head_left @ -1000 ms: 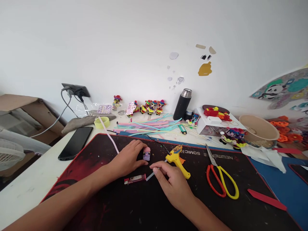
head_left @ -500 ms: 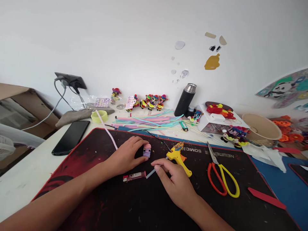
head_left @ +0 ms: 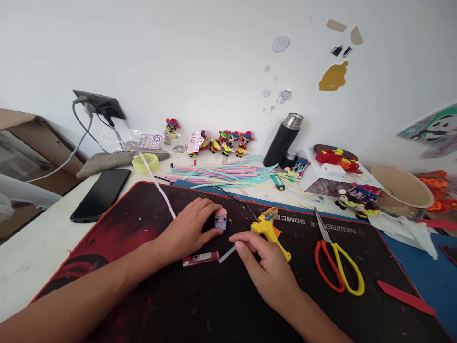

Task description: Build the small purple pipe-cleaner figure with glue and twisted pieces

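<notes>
A small fuzzy piece (head_left: 220, 220) in pink and purple, with dark eye-like spots, stands on the black desk mat (head_left: 200, 305). My left hand (head_left: 193, 226) grips it between thumb and fingers. Close by on the right, my right hand (head_left: 266, 262) has its thumb and index fingertip pressed together over a translucent glue stick (head_left: 227, 254). What this pinch holds, if anything, I cannot make out. Behind the right hand lies a yellow glue gun (head_left: 270, 229), partly covered. A pink lighter (head_left: 201, 258) rests below the left hand, its end near the glue stick.
Scissors (head_left: 332, 257) with red and yellow handles and a red strip (head_left: 405, 297) lie rightward. Pastel pipe cleaners (head_left: 224, 174), a black flask (head_left: 283, 140) and several small dolls (head_left: 232, 143) line the back. A phone (head_left: 102, 195) lies left, beside a yellow-green tape roll (head_left: 145, 163).
The whole view has tilted and shifted slightly. My left hand keeps its grip on the fuzzy piece, and my right hand stays pinched above the glue stick with hardly any movement.
</notes>
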Available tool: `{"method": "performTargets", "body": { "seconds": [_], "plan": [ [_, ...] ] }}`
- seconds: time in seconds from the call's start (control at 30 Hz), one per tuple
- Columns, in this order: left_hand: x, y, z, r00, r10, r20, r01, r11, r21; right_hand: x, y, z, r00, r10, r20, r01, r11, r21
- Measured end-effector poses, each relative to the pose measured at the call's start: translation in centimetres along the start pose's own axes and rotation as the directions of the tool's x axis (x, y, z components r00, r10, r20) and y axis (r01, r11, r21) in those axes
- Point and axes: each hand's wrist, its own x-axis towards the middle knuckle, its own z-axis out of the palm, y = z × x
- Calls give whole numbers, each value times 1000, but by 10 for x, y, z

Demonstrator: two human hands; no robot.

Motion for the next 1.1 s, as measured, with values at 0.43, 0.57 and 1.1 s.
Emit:
{"method": "performTargets", "body": {
  "seconds": [0.43,0.57,1.1],
  "plan": [
    [1,0,1,998,-52,21,53,998,-34,1,0,-3,999,50,-16,-49,997,60],
    [2,0,0,999,-33,18,33,999,-13,3,-1,-1,999,35,-36,-33,997,64],
    [0,-2,0,1000,-10,20,10,1000,12,-2,1,0,995,-5,-96,10,999,46]
  ]
}}
